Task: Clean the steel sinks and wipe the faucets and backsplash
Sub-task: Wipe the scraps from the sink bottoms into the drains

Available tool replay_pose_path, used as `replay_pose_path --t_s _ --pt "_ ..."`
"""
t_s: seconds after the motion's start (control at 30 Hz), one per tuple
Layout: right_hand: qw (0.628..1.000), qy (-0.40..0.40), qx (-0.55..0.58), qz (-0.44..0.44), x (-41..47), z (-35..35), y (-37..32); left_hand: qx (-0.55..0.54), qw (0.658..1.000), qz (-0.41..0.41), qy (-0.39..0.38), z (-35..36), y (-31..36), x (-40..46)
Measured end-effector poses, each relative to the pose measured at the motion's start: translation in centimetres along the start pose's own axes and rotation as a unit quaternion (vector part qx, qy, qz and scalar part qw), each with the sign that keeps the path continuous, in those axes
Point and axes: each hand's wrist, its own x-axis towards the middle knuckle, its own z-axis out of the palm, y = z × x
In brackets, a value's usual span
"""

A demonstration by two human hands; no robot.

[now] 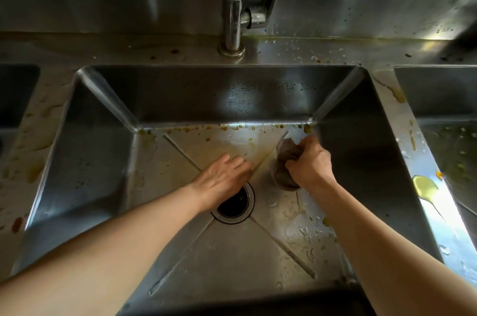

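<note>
A deep steel sink (85, 150) fills the middle of the head view, its floor streaked with yellow-brown stains and drops along the back edge. My right hand (311, 162) grips a crumpled grey-brown cloth (285, 160) and holds it on the sink floor, right of centre. Flat on the floor beside it lies my left hand (223, 179), fingers straight, just above the round black drain (236, 203). The steel faucet (233, 6) rises from the back ledge, with the spattered backsplash (361, 6) behind it.
A second sink (438, 93) with food bits lies to the right, and part of a third sink (15, 93) at the left edge. The dividing ledge (426, 186) carries a yellow puddle. Brown spots mark the back ledge and left counter.
</note>
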Motion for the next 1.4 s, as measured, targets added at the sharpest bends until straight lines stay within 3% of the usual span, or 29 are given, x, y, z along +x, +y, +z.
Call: replay_pose_path --t_s 0.07,0.27,0.4,0.5,0.57,0.7,0.8,0.97,1.1,1.17,1.27,1.33,1.4 --pt "1.000 0.013 0.011 0.003 0.7 -0.1 0.1 -0.036 0.992 -0.103 -0.067 0.0 -0.2 0.3" --pt "0.990 0.137 -0.019 -0.024 7.0 -0.2 0.2 -0.119 0.957 -0.266 -0.005 0.2 -1.8 1.7" --pt "0.964 0.200 -0.156 -0.082 11.3 1.4 2.0 -0.161 0.930 -0.330 0.022 1.6 -3.4 2.6" --pt "0.946 0.156 -0.264 -0.108 13.9 3.5 4.9 -0.173 0.922 -0.347 0.002 2.4 -4.3 2.9" --pt "0.944 0.133 -0.274 -0.130 15.0 4.4 5.9 -0.189 0.918 -0.349 0.000 2.8 -4.9 2.8" --pt "0.969 0.099 -0.184 -0.129 14.6 5.7 5.3 -0.206 0.910 -0.361 -0.011 3.2 -5.7 2.2" --pt "0.960 0.025 -0.206 -0.187 11.3 8.3 5.1 -0.209 0.904 -0.373 -0.019 3.3 -5.5 1.2" --pt "0.943 -0.067 -0.150 -0.290 5.0 12.8 3.2 -0.207 0.899 -0.385 -0.024 2.8 -4.8 -1.1" --pt "0.945 -0.157 -0.046 -0.284 3.2 12.5 2.7 -0.231 0.888 -0.397 -0.013 2.3 -4.7 -2.7" --pt "0.959 -0.115 0.015 -0.259 3.4 10.5 1.9 -0.233 0.886 -0.402 -0.012 2.0 -5.0 -3.3" --pt "0.978 0.043 0.070 -0.191 6.9 6.7 1.3 -0.236 0.883 -0.405 -0.002 2.1 -5.7 -3.4" --pt "0.977 0.146 0.031 -0.152 10.7 5.2 2.0 -0.235 0.882 -0.407 0.002 2.3 -6.2 -3.1" --pt "0.985 0.153 -0.020 -0.079 13.5 5.1 2.9 -0.233 0.881 -0.411 0.005 2.5 -6.6 -2.7"
